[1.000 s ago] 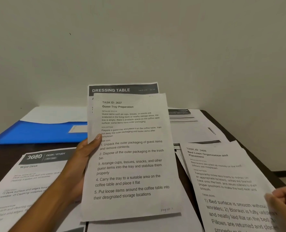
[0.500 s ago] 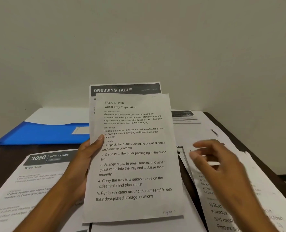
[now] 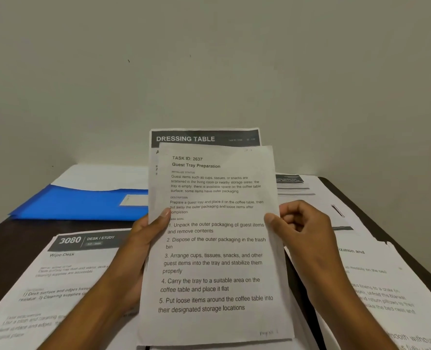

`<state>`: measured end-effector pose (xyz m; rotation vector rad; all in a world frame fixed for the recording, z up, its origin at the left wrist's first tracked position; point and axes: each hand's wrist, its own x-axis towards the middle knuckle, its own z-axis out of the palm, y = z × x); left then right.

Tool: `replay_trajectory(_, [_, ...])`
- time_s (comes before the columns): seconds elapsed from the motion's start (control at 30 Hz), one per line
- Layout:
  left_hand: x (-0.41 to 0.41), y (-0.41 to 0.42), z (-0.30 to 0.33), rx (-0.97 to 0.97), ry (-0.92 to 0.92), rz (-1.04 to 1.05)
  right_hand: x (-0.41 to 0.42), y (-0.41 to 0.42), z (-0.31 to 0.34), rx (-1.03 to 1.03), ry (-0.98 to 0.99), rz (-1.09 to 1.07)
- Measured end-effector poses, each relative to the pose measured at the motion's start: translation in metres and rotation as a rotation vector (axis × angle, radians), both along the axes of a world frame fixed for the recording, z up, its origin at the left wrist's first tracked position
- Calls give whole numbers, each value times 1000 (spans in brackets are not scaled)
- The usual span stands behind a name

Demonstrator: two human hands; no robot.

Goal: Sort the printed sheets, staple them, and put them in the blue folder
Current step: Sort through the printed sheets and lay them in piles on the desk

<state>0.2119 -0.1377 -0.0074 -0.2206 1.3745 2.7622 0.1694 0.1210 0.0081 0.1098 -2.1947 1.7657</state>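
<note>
Mid-sorting: small stack of white printed sheets (image 3: 217,248) held upright above dark table (image 3: 20,238), pinched by left hand (image 3: 143,238) and right hand (image 3: 302,223) at either edge; glossy blue plastic folder (image 3: 83,203) flat behind-left; next, probably squaring edges before stapling.

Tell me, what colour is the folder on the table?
Blue; the folder shows in the head view.

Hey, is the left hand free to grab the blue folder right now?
Probably not right away: the left hand grips the held sheets, as does the right hand. The blue folder lies uncovered behind the left hand, so the way looks free once that grip lets go.
</note>
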Motion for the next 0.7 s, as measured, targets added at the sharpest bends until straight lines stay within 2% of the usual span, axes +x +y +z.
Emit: replay_trajectory(0.7, [-1, 0, 1, -37, 14, 11, 3, 5, -6, -26, 28, 11])
